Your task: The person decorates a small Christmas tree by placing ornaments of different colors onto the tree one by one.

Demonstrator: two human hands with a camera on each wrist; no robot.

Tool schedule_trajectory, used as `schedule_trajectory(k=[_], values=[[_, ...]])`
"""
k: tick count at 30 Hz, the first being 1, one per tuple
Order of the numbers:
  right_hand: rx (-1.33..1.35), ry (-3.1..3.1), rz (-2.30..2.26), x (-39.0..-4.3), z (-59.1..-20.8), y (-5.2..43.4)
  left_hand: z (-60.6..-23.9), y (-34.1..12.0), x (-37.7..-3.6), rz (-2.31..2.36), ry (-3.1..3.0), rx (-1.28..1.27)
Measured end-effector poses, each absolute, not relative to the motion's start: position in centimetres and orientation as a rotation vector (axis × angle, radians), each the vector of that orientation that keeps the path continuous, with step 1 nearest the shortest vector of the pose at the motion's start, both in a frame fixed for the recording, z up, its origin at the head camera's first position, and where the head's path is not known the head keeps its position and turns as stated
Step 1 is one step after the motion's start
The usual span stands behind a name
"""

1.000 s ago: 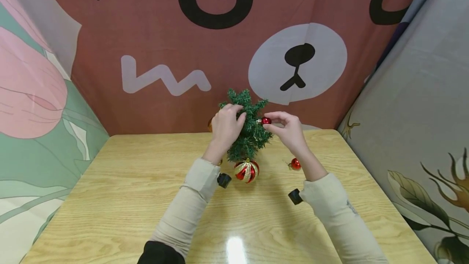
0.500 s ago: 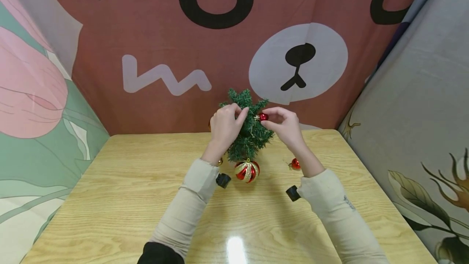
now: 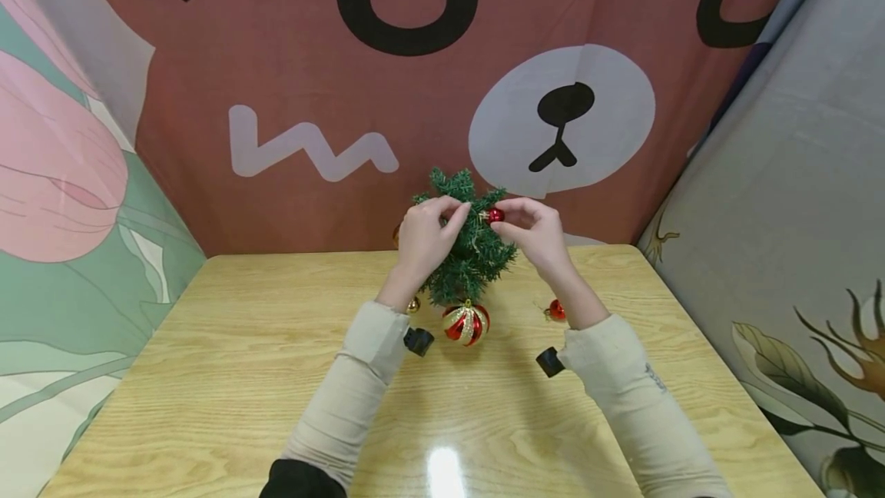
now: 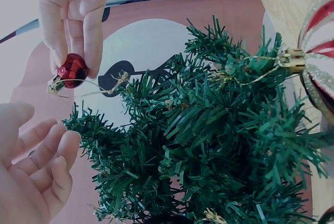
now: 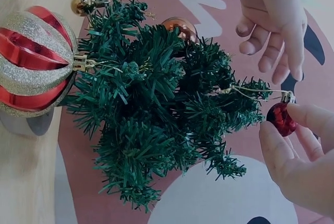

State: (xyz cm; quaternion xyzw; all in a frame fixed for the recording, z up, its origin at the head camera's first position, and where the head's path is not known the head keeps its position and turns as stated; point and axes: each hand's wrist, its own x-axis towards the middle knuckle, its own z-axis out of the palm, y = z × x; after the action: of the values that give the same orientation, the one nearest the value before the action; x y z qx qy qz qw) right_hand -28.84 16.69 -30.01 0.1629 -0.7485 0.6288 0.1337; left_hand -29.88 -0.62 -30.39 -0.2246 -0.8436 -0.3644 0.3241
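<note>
A small green artificial tree [image 3: 470,256] stands at the far side of the wooden table [image 3: 228,375]. My right hand [image 3: 531,230] pinches a small red bauble [image 3: 495,215] beside the tree's upper right branches. Its gold thread loop [image 5: 249,92] reaches to a branch tip. In the left wrist view the same bauble [image 4: 72,70] sits between my right hand's fingers [image 4: 93,36]. My left hand [image 3: 430,235] hovers at the tree's upper left. Its fingers [image 5: 271,46] are loosely curled and hold nothing. A large bauble with red and gold stripes [image 3: 465,323] hangs low at the tree's front.
Another small red bauble [image 3: 557,310] lies on the table under my right wrist. A small gold bauble [image 3: 413,304] sits by the tree's base on the left, and an orange one [image 5: 178,26] hangs at the back. Printed fabric walls stand close behind and at both sides.
My right hand has carried the small red bauble up and a little left, toward the tree's top. My left hand has risen slightly beside the upper branches.
</note>
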Motion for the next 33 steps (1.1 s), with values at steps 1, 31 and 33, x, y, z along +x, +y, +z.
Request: schedule_trajectory(k=[1, 31, 33], values=[[0.475, -2.161, 1.836, -28.86, -30.02, 16.64, -30.36, -0.64, -29.86, -0.968, -2.211, -0.606], [0.564, -2.063, 1.953, -28.82, -30.63, 16.64, -30.36, -0.78, -30.10, -1.133, -2.338, -0.736], [0.557, -2.060, 1.962, -28.84, -30.69, 16.83, -30.30, -0.82, -30.06, -1.149, -2.338, -0.733]])
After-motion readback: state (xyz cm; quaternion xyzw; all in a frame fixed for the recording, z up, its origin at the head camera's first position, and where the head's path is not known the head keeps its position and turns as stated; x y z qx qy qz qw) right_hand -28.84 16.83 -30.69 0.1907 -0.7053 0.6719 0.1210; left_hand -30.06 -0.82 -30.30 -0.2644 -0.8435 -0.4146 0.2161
